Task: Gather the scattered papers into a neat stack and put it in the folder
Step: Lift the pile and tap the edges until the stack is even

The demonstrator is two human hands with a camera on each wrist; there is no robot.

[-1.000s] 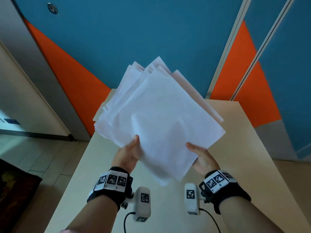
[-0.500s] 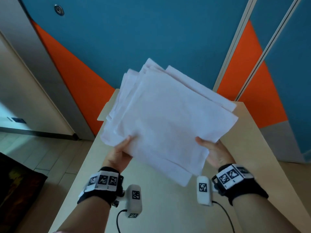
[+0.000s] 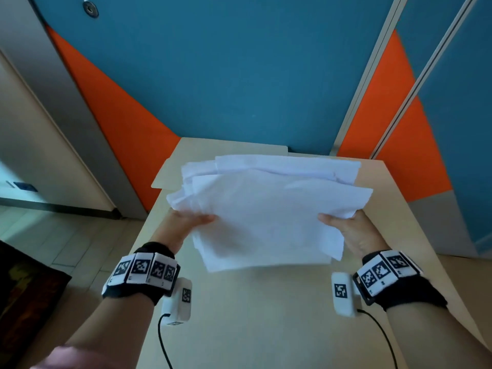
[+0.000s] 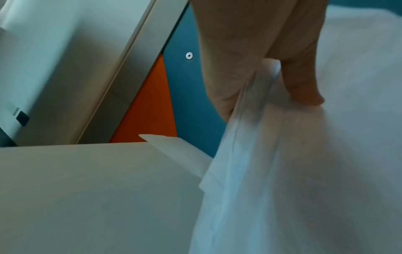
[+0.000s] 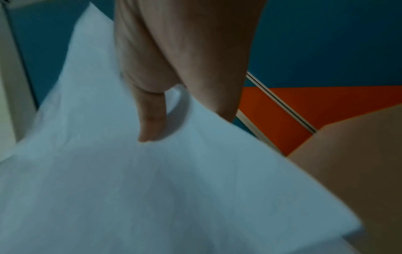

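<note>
Beige table (image 3: pixel 266 328); L hand (image 3: pixel 183 227) + R hand (image 3: pixel 354 233) pinching paper stack (image 3: pixel 269 214); folder (image 3: pixel 191 155) head-cam only.

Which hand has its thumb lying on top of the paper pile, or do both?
Both. The left hand grips the paper pile's left edge, the right hand its right edge, each thumb on top and the fingers hidden underneath.

Blue-and-orange wall behind a pale table

A beige table (image 3: pixel 266 328) stands against a wall (image 3: pixel 239 62) painted teal with orange wedges, crossed by slanted metal strips (image 3: pixel 372 75). At left, a grey door frame (image 3: pixel 66 102), and pale floor tiles (image 3: pixel 66 235) catching soft daylight.
</note>
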